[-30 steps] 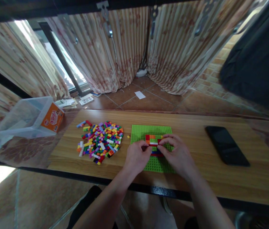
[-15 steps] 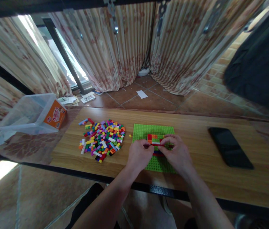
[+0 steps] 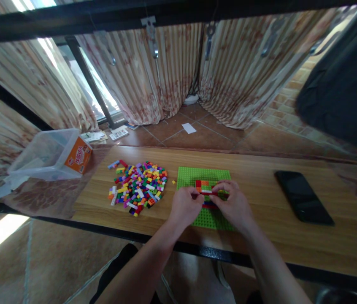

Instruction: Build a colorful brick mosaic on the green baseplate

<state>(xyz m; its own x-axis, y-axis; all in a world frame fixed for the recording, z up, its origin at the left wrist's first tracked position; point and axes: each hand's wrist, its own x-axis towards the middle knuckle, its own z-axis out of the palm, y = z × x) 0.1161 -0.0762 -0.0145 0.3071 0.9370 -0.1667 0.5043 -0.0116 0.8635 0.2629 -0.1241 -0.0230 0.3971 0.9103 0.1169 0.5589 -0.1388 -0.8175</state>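
Left hand [image 3: 185, 207] and right hand [image 3: 233, 204] bracket a low multicoloured plastic-brick assembly [image 3: 198, 184] on the square green studded baseplate [image 3: 187, 174], mid brown wooden tabletop [image 3: 260, 190]. Each grip is curled; whether it pinches a brick, I cannot tell. Apparently bricks are being seated, calling for level pressure.

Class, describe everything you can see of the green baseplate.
The green baseplate is a flat, studded, plastic-looking sheet lying on the wooden table, right of the loose brick pile. Assembled bricks sit near its middle; the left hand and right hand partly hide it. Whether either hand touches it is unclear.
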